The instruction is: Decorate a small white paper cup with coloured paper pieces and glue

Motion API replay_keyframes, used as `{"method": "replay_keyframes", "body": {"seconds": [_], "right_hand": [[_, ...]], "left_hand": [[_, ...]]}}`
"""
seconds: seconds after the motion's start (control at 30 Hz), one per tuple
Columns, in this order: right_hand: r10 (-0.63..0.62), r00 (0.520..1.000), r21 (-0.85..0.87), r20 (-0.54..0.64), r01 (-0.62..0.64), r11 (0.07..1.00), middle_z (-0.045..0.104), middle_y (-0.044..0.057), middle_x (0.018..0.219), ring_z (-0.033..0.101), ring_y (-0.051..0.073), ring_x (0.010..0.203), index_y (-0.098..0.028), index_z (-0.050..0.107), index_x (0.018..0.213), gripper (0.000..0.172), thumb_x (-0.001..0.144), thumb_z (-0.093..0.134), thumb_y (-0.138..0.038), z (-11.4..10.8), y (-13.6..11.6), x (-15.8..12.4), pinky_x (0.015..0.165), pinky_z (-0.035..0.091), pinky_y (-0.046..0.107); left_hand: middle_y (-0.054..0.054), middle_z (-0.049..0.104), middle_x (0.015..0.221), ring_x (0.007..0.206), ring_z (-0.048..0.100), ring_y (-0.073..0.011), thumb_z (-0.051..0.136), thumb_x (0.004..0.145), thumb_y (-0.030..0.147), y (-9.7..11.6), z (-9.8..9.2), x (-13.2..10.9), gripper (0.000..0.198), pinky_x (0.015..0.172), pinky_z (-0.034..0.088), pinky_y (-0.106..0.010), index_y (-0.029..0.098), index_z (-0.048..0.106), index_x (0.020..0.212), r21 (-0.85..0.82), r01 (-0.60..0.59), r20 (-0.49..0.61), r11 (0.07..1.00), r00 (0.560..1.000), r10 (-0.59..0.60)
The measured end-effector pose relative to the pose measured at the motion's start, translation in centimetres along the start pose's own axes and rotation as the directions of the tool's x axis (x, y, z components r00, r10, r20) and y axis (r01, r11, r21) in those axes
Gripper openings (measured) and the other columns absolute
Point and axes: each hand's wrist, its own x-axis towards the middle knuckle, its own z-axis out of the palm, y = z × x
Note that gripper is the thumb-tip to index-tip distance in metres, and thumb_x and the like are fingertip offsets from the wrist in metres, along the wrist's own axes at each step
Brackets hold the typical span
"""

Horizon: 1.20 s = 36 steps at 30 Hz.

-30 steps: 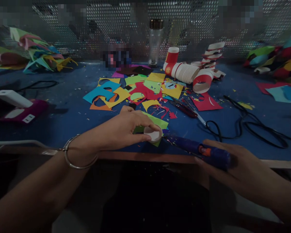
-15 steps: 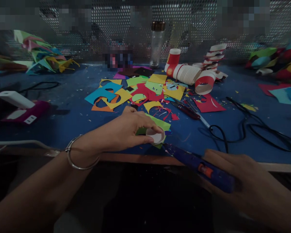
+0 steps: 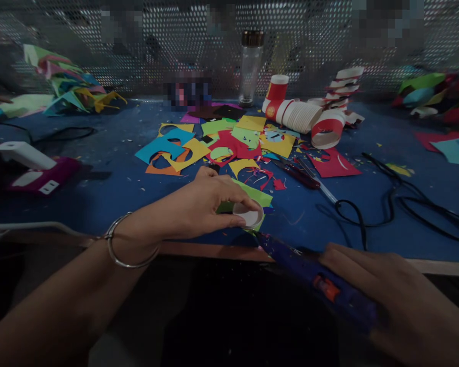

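At the near edge of the bench (image 3: 115, 188), the white cup base (image 3: 250, 220) sits on or just over green paper (image 3: 258, 193), rim pinched between thumb and fingers of the left hand (image 3: 210, 206). Right hand (image 3: 390, 290) is wrapped round the blue glue gun (image 3: 302, 270); can't tell if it's squeezing. Nozzle (image 3: 261, 241) just beside the rim, contact unclear. I'd pinch lightly so the wall doesn't buckle, steady the nozzle low, fingertips clear of hot glue.

head-worn view | looks forward and down | hands (image 3: 210, 206), tabletop (image 3: 99, 199) near
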Motion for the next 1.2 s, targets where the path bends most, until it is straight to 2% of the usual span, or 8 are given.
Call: {"method": "replay_keyframes", "body": {"seconds": [0.07,0.3,0.6,0.7,0.83,0.97,1.2], "right_hand": [[-0.069,0.997,0.021,-0.029,0.07,0.997,0.068,-0.002,0.07,0.063,0.015,0.051,-0.027,0.048,0.081,0.016,0.077,0.046,-0.011,-0.2,-0.5,0.6,0.045,0.039,0.026],[-0.152,0.988,-0.035,-0.042,0.15,0.988,0.068,-0.002,0.066,0.063,0.014,0.047,-0.026,0.045,0.078,0.019,0.072,0.041,-0.009,-0.9,-1.3,2.5,0.041,0.039,0.025],[-0.212,0.977,-0.085,-0.035,0.209,0.974,0.065,-0.003,0.065,0.059,0.014,0.045,-0.025,0.046,0.084,0.023,0.071,0.042,-0.006,-0.7,-1.6,3.1,0.04,0.035,0.025],[-0.205,0.978,-0.103,-0.047,0.2,0.974,0.065,-0.002,0.065,0.061,0.016,0.045,-0.026,0.044,0.082,0.023,0.071,0.04,-0.007,-0.7,-1.6,2.8,0.04,0.035,0.026],[-0.177,0.984,-0.107,-0.029,0.173,0.979,0.064,-0.002,0.066,0.062,0.016,0.045,-0.027,0.042,0.082,0.016,0.078,0.039,-0.011,-0.4,-1.3,2.0,0.039,0.037,0.029],[-0.149,0.986,-0.097,-0.069,0.142,0.985,0.063,-0.003,0.07,0.062,0.017,0.049,-0.027,0.039,0.087,0.016,0.085,0.039,-0.012,0.0,-0.9,1.0,0.043,0.04,0.03],[-0.134,0.987,-0.066,-0.09,0.128,0.99,0.065,-0.001,0.071,0.061,0.019,0.049,-0.029,0.039,0.087,0.018,0.084,0.041,-0.011,0.3,-0.2,0.0,0.042,0.039,0.032]], "left_hand": [[0.002,0.079,0.113,0.109,0.066,-0.0197,0.067,0.095,0.035,0.0,0.0,0.0,0.022,0.099,0.033,-0.037,0.032,0.076,0.115,0.001,-0.001,0.001,1.0,1.0,0.001],[0.004,0.078,0.116,0.111,0.066,-0.0167,0.059,0.099,0.021,-0.5,0.0,-0.2,0.028,0.102,0.033,-0.035,0.033,0.075,0.118,0.006,-0.026,-0.011,1.0,1.0,0.026],[0.002,0.079,0.115,0.109,0.066,-0.0188,0.061,0.099,0.026,-0.7,0.0,-0.1,0.026,0.101,0.034,-0.038,0.035,0.076,0.118,0.008,-0.016,-0.013,1.0,1.0,0.016],[0.003,0.079,0.115,0.109,0.065,-0.019,0.06,0.099,0.025,-0.6,0.0,-0.1,0.026,0.103,0.033,-0.039,0.035,0.076,0.118,0.018,-0.016,-0.006,1.0,1.0,0.016],[0.002,0.079,0.113,0.106,0.066,-0.0191,0.061,0.098,0.026,-0.6,0.0,-0.1,0.027,0.102,0.034,-0.038,0.036,0.076,0.119,0.02,-0.012,-0.005,1.0,1.0,0.012],[0.002,0.079,0.111,0.106,0.066,-0.0194,0.061,0.098,0.025,-0.5,0.0,0.0,0.028,0.102,0.034,-0.038,0.036,0.075,0.119,0.028,-0.006,-0.006,1.0,1.0,0.007],[-0.001,0.08,0.104,0.103,0.066,-0.0202,0.061,0.097,0.029,-0.3,0.0,0.0,0.026,0.1,0.04,-0.037,0.033,0.077,0.116,0.029,-0.006,-0.017,1.0,1.0,0.006]]}}
